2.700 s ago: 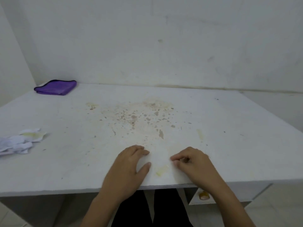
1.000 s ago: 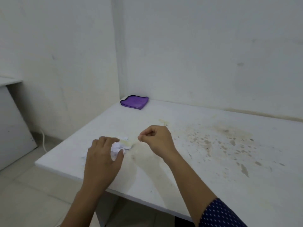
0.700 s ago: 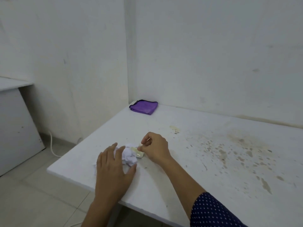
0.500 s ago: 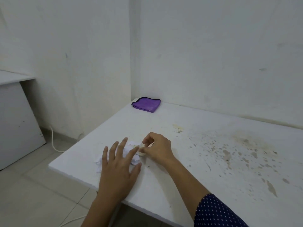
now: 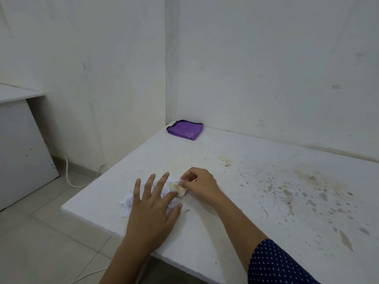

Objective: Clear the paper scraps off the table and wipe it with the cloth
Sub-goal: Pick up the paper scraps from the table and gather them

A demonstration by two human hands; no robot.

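While the left hand (image 5: 151, 214) spreads wide fingers (image 5: 159, 184) over crumpled white paper scraps (image 5: 128, 199), the right hand (image 5: 200, 184) pinches a stained scrap (image 5: 178, 188); the folded purple cloth (image 5: 185, 129) lies well beyond on the stained white tabletop (image 5: 266, 201).

One pile of paper scraps (image 5: 131, 200) lies under the left hand's (image 5: 152, 210) spread fingers. One stained scrap (image 5: 178, 188) is pinched by the right hand (image 5: 200, 184). One purple cloth (image 5: 185, 129) sits well beyond both grips.

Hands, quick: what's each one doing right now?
Left hand: open, fingers spread over the paper scraps.
Right hand: pinching a stained scrap.
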